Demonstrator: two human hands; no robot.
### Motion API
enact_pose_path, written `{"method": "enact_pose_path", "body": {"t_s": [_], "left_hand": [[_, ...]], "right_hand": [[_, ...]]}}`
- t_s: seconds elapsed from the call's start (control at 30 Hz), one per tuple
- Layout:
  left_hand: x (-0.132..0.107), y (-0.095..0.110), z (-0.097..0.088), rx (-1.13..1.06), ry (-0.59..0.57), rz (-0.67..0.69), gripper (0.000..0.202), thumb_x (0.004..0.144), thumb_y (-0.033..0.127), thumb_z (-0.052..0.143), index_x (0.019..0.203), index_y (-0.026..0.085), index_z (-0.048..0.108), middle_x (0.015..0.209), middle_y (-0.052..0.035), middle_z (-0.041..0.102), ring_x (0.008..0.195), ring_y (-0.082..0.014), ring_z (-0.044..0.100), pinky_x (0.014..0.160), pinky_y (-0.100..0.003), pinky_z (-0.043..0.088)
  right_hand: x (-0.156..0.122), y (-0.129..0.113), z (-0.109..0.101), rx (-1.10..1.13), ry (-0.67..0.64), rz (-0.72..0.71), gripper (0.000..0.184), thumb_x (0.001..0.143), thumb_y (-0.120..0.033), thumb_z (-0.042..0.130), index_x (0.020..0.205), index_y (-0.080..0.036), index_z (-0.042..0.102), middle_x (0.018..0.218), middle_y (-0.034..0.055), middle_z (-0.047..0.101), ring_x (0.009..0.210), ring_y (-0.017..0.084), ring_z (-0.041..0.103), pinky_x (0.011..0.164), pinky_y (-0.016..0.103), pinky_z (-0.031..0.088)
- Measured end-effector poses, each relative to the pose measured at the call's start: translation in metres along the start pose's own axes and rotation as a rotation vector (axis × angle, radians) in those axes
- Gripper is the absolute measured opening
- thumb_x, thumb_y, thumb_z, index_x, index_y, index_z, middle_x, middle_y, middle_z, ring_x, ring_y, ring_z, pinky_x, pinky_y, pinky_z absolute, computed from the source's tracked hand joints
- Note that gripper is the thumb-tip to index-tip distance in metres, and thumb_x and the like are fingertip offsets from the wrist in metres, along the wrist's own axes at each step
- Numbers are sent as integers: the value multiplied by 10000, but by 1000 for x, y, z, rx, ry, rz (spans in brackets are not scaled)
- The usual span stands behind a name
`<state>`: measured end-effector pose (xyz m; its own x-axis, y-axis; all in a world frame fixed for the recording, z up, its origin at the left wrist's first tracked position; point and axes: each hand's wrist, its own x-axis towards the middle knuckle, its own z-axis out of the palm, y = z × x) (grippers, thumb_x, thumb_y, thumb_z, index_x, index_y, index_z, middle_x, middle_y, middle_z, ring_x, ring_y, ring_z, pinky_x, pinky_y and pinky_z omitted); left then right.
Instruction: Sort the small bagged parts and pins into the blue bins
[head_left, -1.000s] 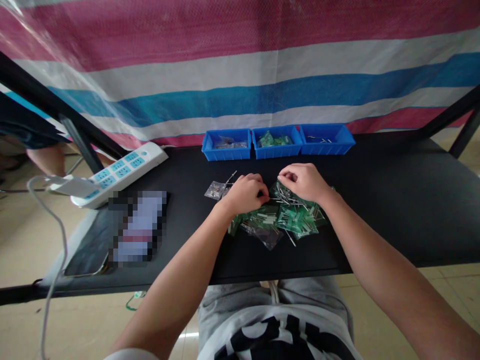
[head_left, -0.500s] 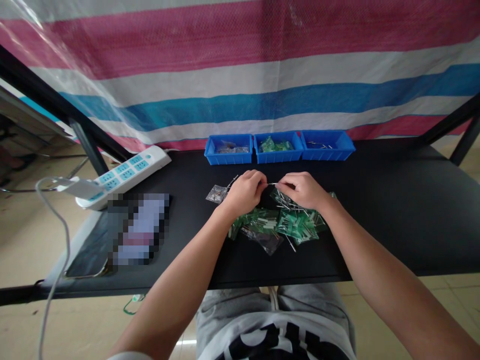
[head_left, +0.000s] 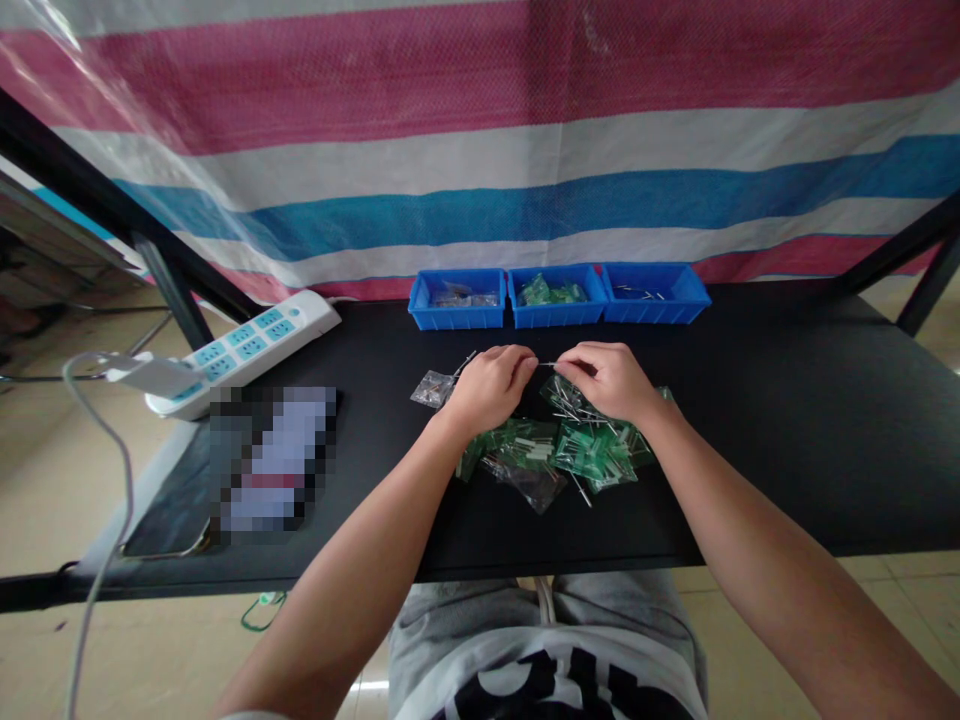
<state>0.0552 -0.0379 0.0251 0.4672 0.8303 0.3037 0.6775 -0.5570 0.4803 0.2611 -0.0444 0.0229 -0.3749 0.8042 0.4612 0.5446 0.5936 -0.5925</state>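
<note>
My left hand [head_left: 489, 385] and my right hand [head_left: 606, 380] are curled close together over a black table [head_left: 787, 400]. Between their fingertips they pinch a thin metal pin [head_left: 548, 364], one hand at each end. Below the hands lies a heap of small green parts in clear bags mixed with loose metal pins [head_left: 577, 445]. A small clear bag with reddish parts [head_left: 433, 388] lies just left of my left hand.
Three blue bins stand in a row at the table's back: the left bin [head_left: 456, 297], the middle bin [head_left: 556, 294] with green bags, the right bin [head_left: 652, 291] with pins. A white power strip [head_left: 244, 350] and a phone [head_left: 262, 465] lie at left.
Both hands rose from the heap and came together, now pinching a thin pin between them. In the last half second they barely moved.
</note>
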Motion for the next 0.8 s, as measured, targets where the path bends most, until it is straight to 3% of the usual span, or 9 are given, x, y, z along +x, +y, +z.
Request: {"method": "enact_pose_path", "body": {"t_s": [0.17,0.47,0.6,0.8], "left_hand": [[0,1,-1,-45,-40,22,357,989,323,378,797,166,635,793,-57,692,754,-157,645,722,-261,470],[-1,0,1,-127,71,51,218,949,271,476,921,157,659,857,-49,706,783,-144,651,738,-245,479],[-1,0,1,-142,76,60,191,938,246,488,943,160,658,887,-47,706,810,-142,651,773,-249,487],[-1,2,0,-148,41,20,222,947,311,485,941,159,648,864,-45,693,771,-146,638,707,-245,469]], "right_hand": [[0,-1,0,25,52,15,270,919,-389,545,803,-198,696,743,47,678,613,159,571,592,288,435],[-1,4,3,63,22,96,251,892,-392,582,866,-179,712,767,42,684,630,153,586,572,267,424],[0,3,1,55,-11,76,289,929,-366,520,808,-179,703,752,45,692,670,168,616,626,278,440],[0,1,2,81,-10,92,246,893,-372,586,797,-177,702,714,34,690,592,153,591,574,273,434]]}}
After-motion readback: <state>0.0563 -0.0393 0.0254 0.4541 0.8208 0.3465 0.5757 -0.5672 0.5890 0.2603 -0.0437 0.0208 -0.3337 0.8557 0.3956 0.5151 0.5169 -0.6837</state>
